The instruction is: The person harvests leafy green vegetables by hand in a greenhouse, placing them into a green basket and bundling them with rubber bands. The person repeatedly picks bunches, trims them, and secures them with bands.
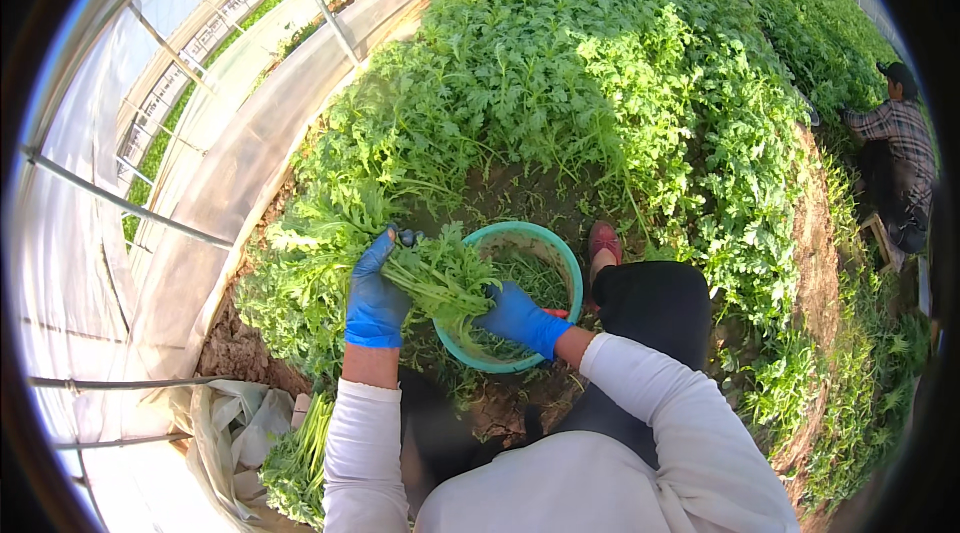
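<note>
My left hand (376,293), in a blue glove with dark stained fingers, grips a bunch of leafy greens (435,270) by the stems. At the bunch's other end is my right hand (521,319), also blue-gloved, with its fingers curled at the leaves; what they hold is partly hidden. The bunch lies across the left rim of a turquoise plastic tub (576,270). Loose green trimmings (532,274) cover the tub's bottom. A red object (556,313) shows inside the tub beside my right wrist, mostly covered.
Dense leafy crop (525,67) grows ahead and on both sides. Cut greens (296,469) lie at lower left beside crumpled plastic sheeting (240,428). A plastic greenhouse wall with metal poles (322,0) curves along the left. Another person (896,135) crouches at far right, past a soil path (814,233).
</note>
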Demonstrator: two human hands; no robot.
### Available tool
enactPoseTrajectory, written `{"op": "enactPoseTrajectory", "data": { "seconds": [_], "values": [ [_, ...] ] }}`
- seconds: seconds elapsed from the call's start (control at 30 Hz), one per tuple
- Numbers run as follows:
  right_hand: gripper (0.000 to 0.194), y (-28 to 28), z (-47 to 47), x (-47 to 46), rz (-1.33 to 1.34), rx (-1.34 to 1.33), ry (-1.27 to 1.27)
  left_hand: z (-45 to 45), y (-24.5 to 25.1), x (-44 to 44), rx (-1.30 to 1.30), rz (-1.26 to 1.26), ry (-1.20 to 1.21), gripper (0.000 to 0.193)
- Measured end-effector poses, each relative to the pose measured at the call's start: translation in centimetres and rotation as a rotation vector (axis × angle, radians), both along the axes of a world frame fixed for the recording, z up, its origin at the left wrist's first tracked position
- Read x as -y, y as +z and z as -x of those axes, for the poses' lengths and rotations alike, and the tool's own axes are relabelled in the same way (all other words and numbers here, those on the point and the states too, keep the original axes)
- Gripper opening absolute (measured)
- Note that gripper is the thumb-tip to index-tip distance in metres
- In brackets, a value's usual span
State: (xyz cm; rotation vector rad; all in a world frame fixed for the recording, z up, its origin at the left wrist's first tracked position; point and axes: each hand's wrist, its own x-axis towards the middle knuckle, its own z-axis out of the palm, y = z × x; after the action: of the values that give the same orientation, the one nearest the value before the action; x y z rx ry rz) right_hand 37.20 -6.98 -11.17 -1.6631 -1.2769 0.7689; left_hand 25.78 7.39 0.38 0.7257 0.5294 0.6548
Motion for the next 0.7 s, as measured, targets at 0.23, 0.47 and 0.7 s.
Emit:
{"op": "enactPoseTrajectory", "data": {
  "seconds": [0.23,0.47,0.7],
  "values": [
    [0.046,-5.7,-2.8,0.5,0.237,0.137,-0.147,-0.5,3.0,-1.4,0.172,-0.107,0.028,0.049],
    [0.026,-13.6,-4.8,3.1,0.652,0.531,0.078,-1.7,0.2,-4.7,0.328,-0.174,0.065,0.019],
    [0.016,-15.5,-4.9,2.6,0.704,0.659,-0.042,-1.6,-14.1,-2.6,-0.389,0.082,-0.005,0.029]
  ]
}}
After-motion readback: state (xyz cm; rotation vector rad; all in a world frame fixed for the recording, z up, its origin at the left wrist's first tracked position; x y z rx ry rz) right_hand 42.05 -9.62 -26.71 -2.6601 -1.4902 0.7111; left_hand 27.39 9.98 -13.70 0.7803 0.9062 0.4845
